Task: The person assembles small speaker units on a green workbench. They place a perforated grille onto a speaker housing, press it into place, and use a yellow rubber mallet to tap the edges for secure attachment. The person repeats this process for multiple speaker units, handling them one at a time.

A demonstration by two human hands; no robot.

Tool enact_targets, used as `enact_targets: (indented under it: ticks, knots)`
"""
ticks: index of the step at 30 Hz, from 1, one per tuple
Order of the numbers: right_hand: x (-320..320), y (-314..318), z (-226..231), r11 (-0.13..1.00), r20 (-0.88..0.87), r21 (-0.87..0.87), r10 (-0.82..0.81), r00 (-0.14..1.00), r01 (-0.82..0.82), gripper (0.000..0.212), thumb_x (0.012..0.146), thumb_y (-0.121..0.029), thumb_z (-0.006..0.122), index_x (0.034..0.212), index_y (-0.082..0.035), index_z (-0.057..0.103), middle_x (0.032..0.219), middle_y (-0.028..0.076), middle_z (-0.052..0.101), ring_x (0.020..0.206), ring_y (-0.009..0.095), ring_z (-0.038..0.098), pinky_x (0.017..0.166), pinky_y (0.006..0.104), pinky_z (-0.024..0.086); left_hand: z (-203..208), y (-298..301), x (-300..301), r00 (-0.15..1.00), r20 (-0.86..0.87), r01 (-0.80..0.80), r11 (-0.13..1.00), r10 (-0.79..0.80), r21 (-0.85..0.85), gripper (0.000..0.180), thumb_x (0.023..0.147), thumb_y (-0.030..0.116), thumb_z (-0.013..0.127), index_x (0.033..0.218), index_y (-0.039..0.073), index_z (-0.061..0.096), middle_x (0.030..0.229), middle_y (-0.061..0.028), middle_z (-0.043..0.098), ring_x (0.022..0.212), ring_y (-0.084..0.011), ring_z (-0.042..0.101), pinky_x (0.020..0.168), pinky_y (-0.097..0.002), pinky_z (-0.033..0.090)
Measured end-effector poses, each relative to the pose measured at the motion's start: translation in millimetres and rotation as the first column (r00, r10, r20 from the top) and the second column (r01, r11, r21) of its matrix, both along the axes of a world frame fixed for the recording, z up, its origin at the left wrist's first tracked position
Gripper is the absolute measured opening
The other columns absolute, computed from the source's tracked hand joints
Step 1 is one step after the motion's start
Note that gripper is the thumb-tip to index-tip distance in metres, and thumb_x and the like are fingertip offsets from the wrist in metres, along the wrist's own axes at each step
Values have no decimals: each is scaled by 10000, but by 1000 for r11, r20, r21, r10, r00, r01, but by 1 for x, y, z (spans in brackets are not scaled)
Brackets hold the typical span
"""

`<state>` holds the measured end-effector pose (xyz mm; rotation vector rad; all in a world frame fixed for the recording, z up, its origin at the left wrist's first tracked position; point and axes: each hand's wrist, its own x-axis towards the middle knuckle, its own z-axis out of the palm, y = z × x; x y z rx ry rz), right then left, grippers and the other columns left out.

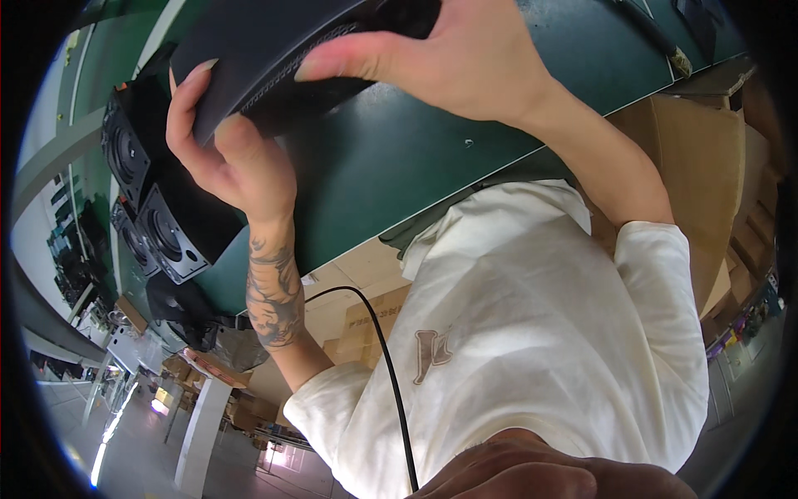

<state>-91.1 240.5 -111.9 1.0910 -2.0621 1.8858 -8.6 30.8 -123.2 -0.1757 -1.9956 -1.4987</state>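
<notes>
Both of my hands hold up a large black casing above the green bench at the top of the view. It is tilted, and a finely perforated or ribbed strip runs along its near edge. My left hand grips its lower left corner, thumb and fingers on either side. My right hand is on its right part, the thumb stretched along the strip and the other fingers hidden behind. The casing's top runs out of view.
Several black speakers with round cones stand at the left on the green bench. A dark rod-like tool lies at the far right. Cardboard boxes stand beside the bench at right. A black cable hangs in front of my shirt.
</notes>
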Motion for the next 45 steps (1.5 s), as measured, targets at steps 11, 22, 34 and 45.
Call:
enact_targets:
  ticks: [11,22,34,45]
  knots:
    - [1,15,1,981,36,-52,188,982,-186,573,861,-10,739,1376,-136,524,1460,230,412,1431,454,333,1237,503,200,9,-13,3,986,133,84,988,-101,128,614,1045,536,522,1483,131,378,1505,-165,415,1348,-357,504,1125,-539,472]
    - [11,28,14,962,151,-69,272,950,-264,594,866,-87,777,1387,-155,501,1535,313,280,1473,539,240,1185,502,304,8,5,0,977,57,187,953,-206,240,582,1061,433,515,1535,161,316,1605,-185,312,1441,-384,395,1184,-576,363]
    - [12,-6,4,990,27,-123,74,997,-70,399,879,-91,719,1233,-51,540,1233,106,563,1420,396,323,1245,525,174,11,10,3,971,55,200,921,-231,333,684,1006,347,626,1570,174,281,1691,-147,195,1504,-351,310,1229,-524,287]
    - [8,0,-4,945,141,-229,267,953,-231,570,897,-138,777,1378,-26,492,1331,112,483,1299,205,456,1113,329,336,2,9,3,980,-18,198,957,-199,213,661,1053,423,514,1585,136,247,1638,-191,290,1478,-357,357,1222,-545,294]
